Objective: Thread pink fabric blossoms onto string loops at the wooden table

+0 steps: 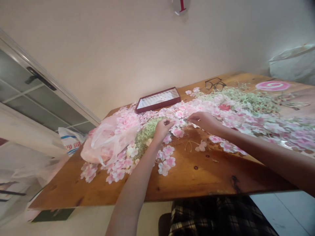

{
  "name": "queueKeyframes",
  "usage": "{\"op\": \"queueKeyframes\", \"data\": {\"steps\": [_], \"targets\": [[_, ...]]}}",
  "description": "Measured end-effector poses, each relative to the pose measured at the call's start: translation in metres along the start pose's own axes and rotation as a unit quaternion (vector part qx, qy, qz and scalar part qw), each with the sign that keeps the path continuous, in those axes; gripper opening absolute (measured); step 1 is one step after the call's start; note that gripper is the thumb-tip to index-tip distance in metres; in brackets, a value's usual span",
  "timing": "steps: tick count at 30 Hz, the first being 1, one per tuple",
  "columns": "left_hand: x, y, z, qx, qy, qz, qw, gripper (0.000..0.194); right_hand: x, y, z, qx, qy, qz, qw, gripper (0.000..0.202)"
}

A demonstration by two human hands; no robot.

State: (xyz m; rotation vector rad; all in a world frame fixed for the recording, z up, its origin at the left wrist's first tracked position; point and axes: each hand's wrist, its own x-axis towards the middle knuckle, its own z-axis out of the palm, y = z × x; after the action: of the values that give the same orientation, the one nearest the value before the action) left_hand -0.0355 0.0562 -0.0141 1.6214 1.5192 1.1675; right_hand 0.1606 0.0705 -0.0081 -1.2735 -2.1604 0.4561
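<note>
My left hand (162, 130) is closed in a pinch just above the wooden table, beside a clump of pale green artificial stems (145, 134). At its fingertips are pink and white artificial flowers (178, 132); whatever it grips is too small to make out. A short gap to the right, my right hand (203, 121) also pinches, thumb and forefinger together, over the edge of a larger heap of pink blossoms (236, 114). What lies between those fingers is hidden. A single flower with a thin stem (201, 146) rests on the wood below the hands.
A dark red shallow box (157, 106) stands against the wall. Black-framed glasses (215, 85), a pink oval sign (272, 86) and more green stems (258, 100) lie at the back right. A translucent plastic bag (105, 137) with blossoms covers the left of the wooden table (182, 180).
</note>
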Motion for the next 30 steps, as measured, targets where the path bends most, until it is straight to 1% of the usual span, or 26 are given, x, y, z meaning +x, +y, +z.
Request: {"op": "queueKeyframes", "data": {"steps": [3, 5, 8, 10, 13, 16, 18, 20, 22, 25, 30], "targets": [[0.002, -0.004, -0.001, 0.0, 0.012, 0.003, 1.0, 0.02, 0.007, 0.002, 0.014, -0.092, -0.033, -0.014, 0.995, 0.018], [0.002, -0.004, -0.001, -0.003, 0.012, 0.003, 1.0, 0.019, 0.011, 0.002, 0.022, -0.134, -0.053, -0.02, 0.989, 0.016], [0.002, -0.005, 0.0, -0.002, 0.007, -0.001, 1.0, 0.017, 0.015, 0.001, 0.031, -0.164, -0.046, -0.029, 0.985, 0.016], [0.003, -0.005, 0.0, -0.003, 0.004, 0.003, 1.0, 0.017, 0.017, 0.001, 0.033, -0.156, -0.033, -0.031, 0.987, 0.015], [0.003, -0.006, 0.0, -0.004, 0.006, 0.006, 1.0, 0.018, 0.02, 0.003, 0.031, -0.092, -0.019, -0.013, 0.996, 0.014], [0.003, -0.006, 0.0, 0.002, 0.006, 0.005, 1.0, 0.018, 0.02, 0.007, 0.025, 0.031, -0.019, 0.056, 0.998, 0.012], [0.003, -0.006, 0.0, 0.004, 0.001, 0.003, 1.0, 0.018, 0.017, 0.008, 0.021, 0.117, -0.033, 0.099, 0.988, 0.01], [0.002, -0.005, 0.0, 0.004, -0.001, 0.0, 1.0, 0.017, 0.014, 0.008, 0.016, 0.176, -0.048, 0.118, 0.976, 0.01], [0.001, -0.004, 0.001, 0.004, -0.003, 0.003, 1.0, 0.017, 0.009, 0.005, 0.012, 0.221, -0.055, 0.124, 0.966, 0.011], [0.0, -0.002, 0.001, 0.011, -0.006, 0.007, 1.0, 0.018, 0.005, 0.001, 0.008, 0.306, -0.058, 0.13, 0.941, 0.012], [-0.002, 0.0, 0.002, 0.022, -0.014, 0.006, 1.0, 0.019, 0.001, 0.001, 0.009, 0.379, -0.067, 0.143, 0.912, 0.006]]}}
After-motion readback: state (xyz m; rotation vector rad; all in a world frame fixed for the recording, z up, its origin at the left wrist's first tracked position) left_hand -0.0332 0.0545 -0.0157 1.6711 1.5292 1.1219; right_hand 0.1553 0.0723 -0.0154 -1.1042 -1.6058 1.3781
